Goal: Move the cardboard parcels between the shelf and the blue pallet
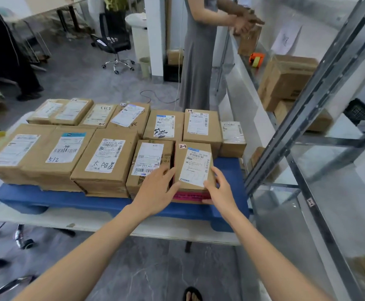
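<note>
Head view: both hands clasp one small cardboard parcel (193,166) at the 5 o'clock corner of the blue pallet (47,198), which rests on the white worktop (90,220). The left hand (157,187) curls against its left side; the right hand (220,190) pinches its near right corner. This looks like the pick-up step. Next it needs a straight lift clear of the neighbouring box (150,164) touching it, then a swing to the metal shelf (298,114) at 3 o'clock. Its tag reads "2-3", its label "536-05-009"; a larger box (65,148) at 9 o'clock bears "512".
</note>
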